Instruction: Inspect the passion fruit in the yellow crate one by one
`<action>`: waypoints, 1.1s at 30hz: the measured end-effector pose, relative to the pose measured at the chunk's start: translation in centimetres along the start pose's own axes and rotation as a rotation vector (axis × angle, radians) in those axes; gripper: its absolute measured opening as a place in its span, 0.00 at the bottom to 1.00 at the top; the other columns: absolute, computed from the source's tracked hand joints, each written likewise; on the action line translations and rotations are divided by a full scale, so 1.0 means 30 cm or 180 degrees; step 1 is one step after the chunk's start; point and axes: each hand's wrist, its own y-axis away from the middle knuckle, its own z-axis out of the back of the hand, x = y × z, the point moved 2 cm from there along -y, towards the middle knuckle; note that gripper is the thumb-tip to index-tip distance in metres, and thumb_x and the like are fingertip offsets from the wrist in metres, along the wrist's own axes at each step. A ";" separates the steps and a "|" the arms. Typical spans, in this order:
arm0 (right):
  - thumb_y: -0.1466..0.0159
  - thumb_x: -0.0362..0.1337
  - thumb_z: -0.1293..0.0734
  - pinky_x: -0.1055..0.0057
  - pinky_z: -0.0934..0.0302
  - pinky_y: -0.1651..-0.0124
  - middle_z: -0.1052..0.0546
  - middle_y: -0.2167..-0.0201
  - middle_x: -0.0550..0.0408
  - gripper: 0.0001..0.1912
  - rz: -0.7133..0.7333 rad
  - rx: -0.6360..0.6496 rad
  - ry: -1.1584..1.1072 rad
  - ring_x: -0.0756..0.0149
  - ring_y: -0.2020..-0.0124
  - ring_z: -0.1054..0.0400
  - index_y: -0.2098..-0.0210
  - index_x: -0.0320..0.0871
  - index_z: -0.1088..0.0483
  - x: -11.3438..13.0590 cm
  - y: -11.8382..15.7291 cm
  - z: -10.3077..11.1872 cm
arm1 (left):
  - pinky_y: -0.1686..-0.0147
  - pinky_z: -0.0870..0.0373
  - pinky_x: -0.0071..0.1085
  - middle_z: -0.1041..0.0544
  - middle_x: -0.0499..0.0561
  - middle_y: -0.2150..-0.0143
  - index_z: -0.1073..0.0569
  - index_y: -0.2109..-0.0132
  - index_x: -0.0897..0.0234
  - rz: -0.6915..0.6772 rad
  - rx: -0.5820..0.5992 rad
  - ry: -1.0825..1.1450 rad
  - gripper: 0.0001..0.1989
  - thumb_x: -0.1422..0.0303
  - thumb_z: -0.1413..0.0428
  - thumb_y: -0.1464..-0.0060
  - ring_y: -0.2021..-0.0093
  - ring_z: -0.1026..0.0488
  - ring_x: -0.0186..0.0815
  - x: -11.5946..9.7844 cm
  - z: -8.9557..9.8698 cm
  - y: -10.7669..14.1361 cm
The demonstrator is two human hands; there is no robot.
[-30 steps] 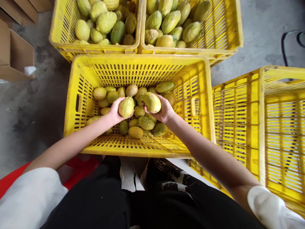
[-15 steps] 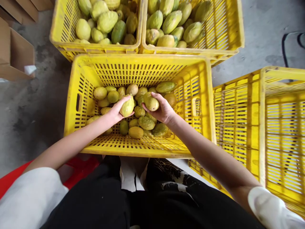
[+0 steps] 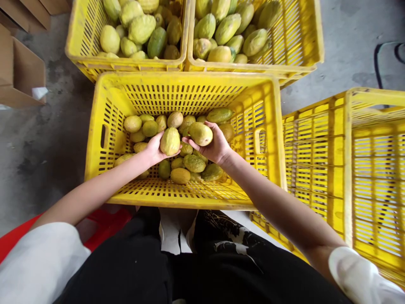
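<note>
My left hand (image 3: 155, 151) holds a yellow-green oval fruit (image 3: 170, 142) with faint ridges, cradled on the palm and fingers. A smoother yellow-green oval fruit (image 3: 201, 134) rests in my right hand (image 3: 218, 145), its fingers spread beneath. Both hands are above a yellow slatted crate (image 3: 186, 198), with the two fruits a small distance apart. On the crate's floor lie several more fruits, among them a wrinkled green fruit (image 3: 194, 163), a yellower fruit (image 3: 180, 176) and a long green fruit (image 3: 219, 115). My hands and forearms hide part of this layer.
Two yellow crates of similar fruit, a left crate (image 3: 126, 63) and a right crate (image 3: 253, 67), stand just beyond. Another yellow crate (image 3: 332, 169) is at the right. Cardboard boxes (image 3: 30, 71) sit at the far left. Something red (image 3: 107, 228) is by my left leg.
Both fruits have turned slightly in my hands, and my right fingers have loosened and spread under theirs. The left fruit sits a little lower and farther right.
</note>
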 end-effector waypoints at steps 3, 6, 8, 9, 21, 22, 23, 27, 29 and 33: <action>0.17 0.56 0.31 0.71 0.27 0.79 0.14 0.65 0.49 0.22 -0.0169 0.0141 0.0414 0.60 0.76 0.24 0.40 0.45 0.20 0.014 0.001 0.014 | 0.61 0.07 0.41 0.08 0.58 0.53 0.17 0.27 0.60 0.0058 -0.0068 0.0086 0.20 0.60 0.41 0.16 0.64 0.09 0.48 -0.005 0.005 0.003; 0.18 0.63 0.31 0.72 0.42 0.84 0.16 0.69 0.51 0.27 -0.0055 0.0471 0.0896 0.66 0.83 0.38 0.45 0.45 0.19 0.025 -0.009 0.032 | 0.61 0.06 0.41 0.09 0.57 0.55 0.16 0.30 0.58 0.0060 -0.0095 0.0111 0.19 0.56 0.38 0.18 0.64 0.09 0.48 -0.012 0.009 -0.001; 0.21 0.65 0.30 0.71 0.47 0.84 0.17 0.70 0.53 0.27 0.0089 0.0647 0.1085 0.66 0.84 0.42 0.47 0.48 0.19 0.025 -0.019 0.043 | 0.61 0.06 0.40 0.10 0.54 0.57 0.16 0.33 0.57 0.0024 -0.0073 0.0090 0.19 0.51 0.34 0.19 0.65 0.10 0.46 -0.012 0.010 -0.004; 0.22 0.66 0.29 0.70 0.48 0.84 0.17 0.70 0.54 0.27 0.0135 0.0693 0.1139 0.66 0.84 0.44 0.47 0.49 0.19 0.023 -0.025 0.047 | 0.60 0.06 0.39 0.11 0.53 0.58 0.16 0.34 0.56 -0.0012 -0.0063 0.0064 0.20 0.49 0.31 0.21 0.66 0.11 0.45 -0.011 0.010 -0.006; 0.19 0.53 0.35 0.72 0.32 0.76 0.13 0.64 0.52 0.17 0.0351 0.0349 0.0563 0.63 0.76 0.28 0.48 0.49 0.22 0.004 0.031 -0.010 | 0.64 0.08 0.32 0.16 0.48 0.64 0.15 0.35 0.56 -0.0622 -0.0022 -0.0038 0.12 0.60 0.35 0.17 0.69 0.15 0.39 -0.016 -0.017 0.033; 0.19 0.54 0.35 0.71 0.27 0.73 0.13 0.63 0.50 0.18 0.0354 0.0310 0.0500 0.61 0.73 0.24 0.48 0.49 0.21 0.001 0.041 -0.015 | 0.64 0.08 0.32 0.16 0.48 0.65 0.15 0.34 0.55 -0.0611 -0.0014 -0.0017 0.13 0.59 0.37 0.16 0.69 0.14 0.41 -0.019 -0.015 0.032; 0.19 0.56 0.33 0.69 0.23 0.71 0.13 0.62 0.50 0.18 0.0352 0.0296 0.0457 0.59 0.70 0.21 0.48 0.49 0.20 -0.003 0.047 -0.017 | 0.64 0.08 0.32 0.15 0.48 0.65 0.14 0.33 0.54 -0.0571 -0.0004 -0.0005 0.14 0.58 0.38 0.15 0.68 0.14 0.41 -0.021 -0.013 0.030; 0.23 0.60 0.20 0.65 0.14 0.62 0.14 0.62 0.54 0.20 0.0351 0.0292 0.0406 0.56 0.62 0.14 0.49 0.52 0.20 -0.011 0.039 -0.003 | 0.63 0.08 0.33 0.11 0.49 0.62 0.14 0.34 0.56 -0.0345 0.0025 -0.0020 0.16 0.55 0.36 0.18 0.67 0.11 0.42 -0.019 -0.003 0.016; 0.26 0.59 0.15 0.62 0.11 0.60 0.16 0.63 0.56 0.22 0.0372 0.0288 0.0393 0.55 0.61 0.13 0.48 0.53 0.21 -0.010 0.024 0.009 | 0.59 0.07 0.36 0.10 0.50 0.61 0.13 0.35 0.57 -0.0312 0.0011 -0.0074 0.18 0.54 0.32 0.21 0.64 0.09 0.45 -0.015 -0.004 0.014; 0.24 0.58 0.17 0.60 0.09 0.57 0.17 0.64 0.56 0.21 0.0268 0.0182 0.0313 0.55 0.61 0.14 0.48 0.53 0.23 -0.006 0.019 0.009 | 0.53 0.06 0.35 0.12 0.50 0.62 0.12 0.38 0.59 -0.0525 -0.0021 -0.0344 0.14 0.56 0.31 0.18 0.61 0.08 0.45 -0.003 -0.021 0.030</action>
